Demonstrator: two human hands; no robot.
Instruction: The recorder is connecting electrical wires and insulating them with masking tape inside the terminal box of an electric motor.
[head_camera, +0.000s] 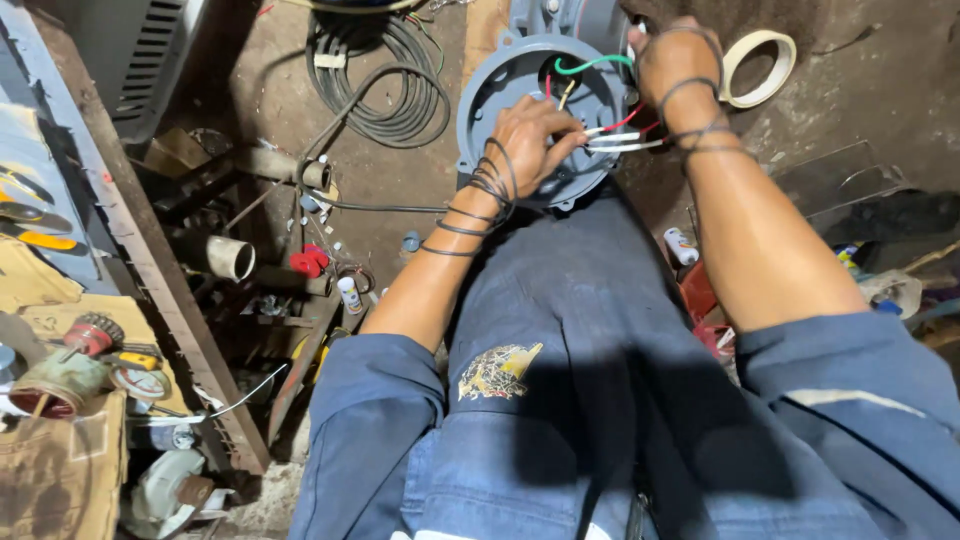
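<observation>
The left hand (530, 135) pinches white-sleeved wires (620, 140) running rightward toward the right hand (675, 70), which grips the grey motor housing (500, 85) rim just beyond; the left is nearer the wires.

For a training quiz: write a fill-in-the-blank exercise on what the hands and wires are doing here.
1. The left hand pinches the ____ sleeved wires.
2. The right hand rests at the rim of the round ____ housing.
3. A ____ wire arcs across the housing's opening.
4. A roll of tape lies beside the ____ hand.

Missing words: white; grey; green; right
</observation>
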